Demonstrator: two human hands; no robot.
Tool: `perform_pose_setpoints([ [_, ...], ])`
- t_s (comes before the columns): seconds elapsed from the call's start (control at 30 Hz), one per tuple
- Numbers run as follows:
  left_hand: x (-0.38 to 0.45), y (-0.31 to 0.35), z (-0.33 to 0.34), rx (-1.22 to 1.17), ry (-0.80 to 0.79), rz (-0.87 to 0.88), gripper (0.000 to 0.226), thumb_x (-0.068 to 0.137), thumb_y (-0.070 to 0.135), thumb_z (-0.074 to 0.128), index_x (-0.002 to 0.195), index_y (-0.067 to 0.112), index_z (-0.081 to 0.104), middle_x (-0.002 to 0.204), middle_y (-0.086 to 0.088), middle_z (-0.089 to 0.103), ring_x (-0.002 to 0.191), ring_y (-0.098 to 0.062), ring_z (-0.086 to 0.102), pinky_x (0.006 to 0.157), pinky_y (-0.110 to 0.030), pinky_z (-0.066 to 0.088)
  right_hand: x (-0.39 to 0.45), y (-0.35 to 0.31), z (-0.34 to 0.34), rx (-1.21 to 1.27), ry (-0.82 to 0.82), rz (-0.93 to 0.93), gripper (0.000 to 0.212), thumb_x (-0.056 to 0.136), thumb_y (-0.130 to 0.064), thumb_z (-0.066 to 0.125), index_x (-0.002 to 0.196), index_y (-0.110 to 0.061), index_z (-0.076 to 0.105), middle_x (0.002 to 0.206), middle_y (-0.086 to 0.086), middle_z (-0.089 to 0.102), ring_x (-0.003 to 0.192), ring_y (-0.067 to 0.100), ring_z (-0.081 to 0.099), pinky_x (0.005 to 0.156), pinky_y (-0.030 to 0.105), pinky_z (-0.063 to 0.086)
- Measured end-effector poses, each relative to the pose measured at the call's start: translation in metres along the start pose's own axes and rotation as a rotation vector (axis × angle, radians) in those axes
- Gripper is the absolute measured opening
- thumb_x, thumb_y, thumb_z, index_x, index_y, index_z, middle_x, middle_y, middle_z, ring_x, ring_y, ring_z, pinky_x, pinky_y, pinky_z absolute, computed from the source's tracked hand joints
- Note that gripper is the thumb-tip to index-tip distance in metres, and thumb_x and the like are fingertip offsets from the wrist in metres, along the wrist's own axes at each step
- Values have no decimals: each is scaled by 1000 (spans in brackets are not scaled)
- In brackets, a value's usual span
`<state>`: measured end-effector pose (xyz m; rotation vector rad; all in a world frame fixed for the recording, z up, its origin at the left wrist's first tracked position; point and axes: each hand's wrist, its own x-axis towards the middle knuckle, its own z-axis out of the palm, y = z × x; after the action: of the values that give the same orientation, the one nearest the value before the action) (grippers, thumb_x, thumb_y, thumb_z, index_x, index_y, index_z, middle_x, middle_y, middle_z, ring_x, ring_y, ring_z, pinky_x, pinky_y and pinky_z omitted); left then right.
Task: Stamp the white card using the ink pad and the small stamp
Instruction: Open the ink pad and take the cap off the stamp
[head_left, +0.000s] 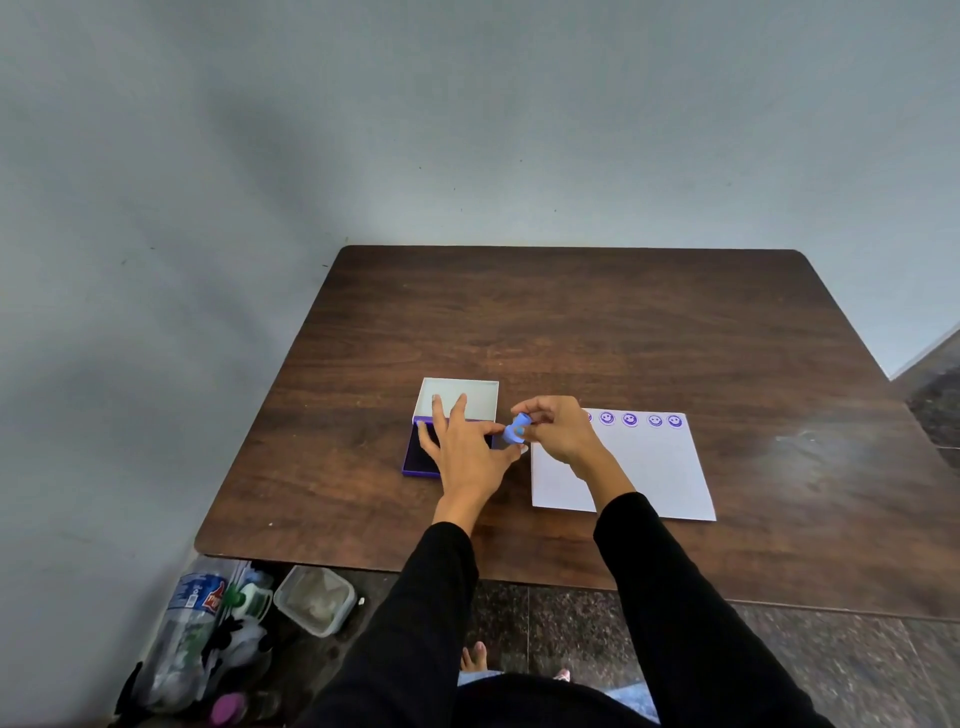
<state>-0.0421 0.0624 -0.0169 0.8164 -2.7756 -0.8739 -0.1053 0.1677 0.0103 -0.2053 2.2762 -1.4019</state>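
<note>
A purple ink pad (415, 457) lies open on the brown table (571, 322), its white lid (460, 397) tipped back behind it. My left hand (465, 449) rests flat on the pad with fingers spread, covering most of it. My right hand (556, 428) holds a small blue stamp (516, 428) just right of the pad, above the gap between pad and card. The white card (649, 473) lies to the right, with a row of several purple smiley prints (630, 419) along its far edge.
Grey walls stand behind and to the left of the table. On the floor under the near left corner are plastic bottles (192, 639) and a clear lidded container (314, 600). Bare feet (475, 656) show on the stone floor below me.
</note>
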Motion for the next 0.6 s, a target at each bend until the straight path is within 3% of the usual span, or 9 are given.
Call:
perform_pose_setpoints([
  [0.4,4,-10,11,27,-97,-49,35,74,45,75,106,32,70,161,-3,8,145,-27,-19,110,-58,-14,6,13,-4,49,2,-62,29,83,9,58,111,0,64,115,19,65,106,28,61,89,29,49],
  [0.6,-1,-18,26,138,-67,30,33,77,50,70,109,42,67,161,-4,-5,143,-31,-24,109,-60,-15,9,7,-10,643,8,142,32,91,1,50,123,-1,55,120,15,61,108,24,60,95,33,49],
])
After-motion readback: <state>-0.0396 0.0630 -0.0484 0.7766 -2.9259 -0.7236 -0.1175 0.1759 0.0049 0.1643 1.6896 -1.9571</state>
